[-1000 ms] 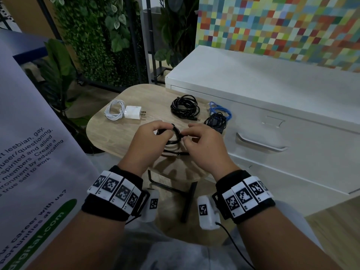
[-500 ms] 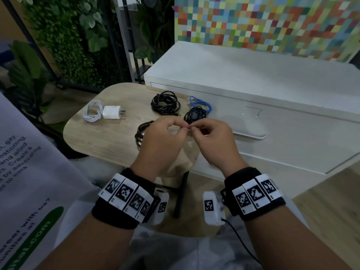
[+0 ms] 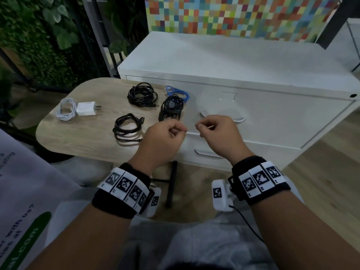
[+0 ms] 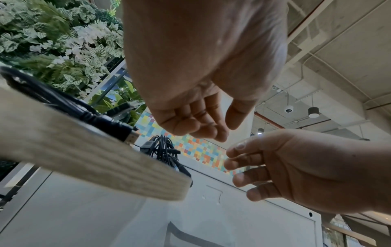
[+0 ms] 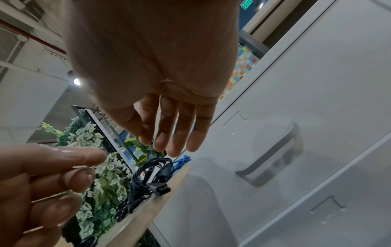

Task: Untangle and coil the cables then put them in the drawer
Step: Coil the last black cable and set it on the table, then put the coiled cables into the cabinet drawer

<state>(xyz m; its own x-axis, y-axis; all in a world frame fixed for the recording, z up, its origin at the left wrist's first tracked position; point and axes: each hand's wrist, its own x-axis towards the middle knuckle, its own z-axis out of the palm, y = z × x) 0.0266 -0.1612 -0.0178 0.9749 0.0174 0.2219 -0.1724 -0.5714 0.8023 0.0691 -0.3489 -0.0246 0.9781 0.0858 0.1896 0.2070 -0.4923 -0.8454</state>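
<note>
My left hand [image 3: 162,136] and right hand [image 3: 218,131] hover loosely curled, holding nothing, in front of the shut drawer [image 3: 272,117]. The cables [image 3: 127,126] lie coiled on the table [image 3: 81,137], untouched.

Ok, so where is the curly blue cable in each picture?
Head: the coiled blue cable lies at the far right edge of the light wooden table, against the white metal cabinet.
Left wrist: not in it.
Right wrist: just below the middle, peeking out behind the black bundle.
Shared landmark: the tangled black cable bundle at the table's edge, right beside the blue one.
</note>
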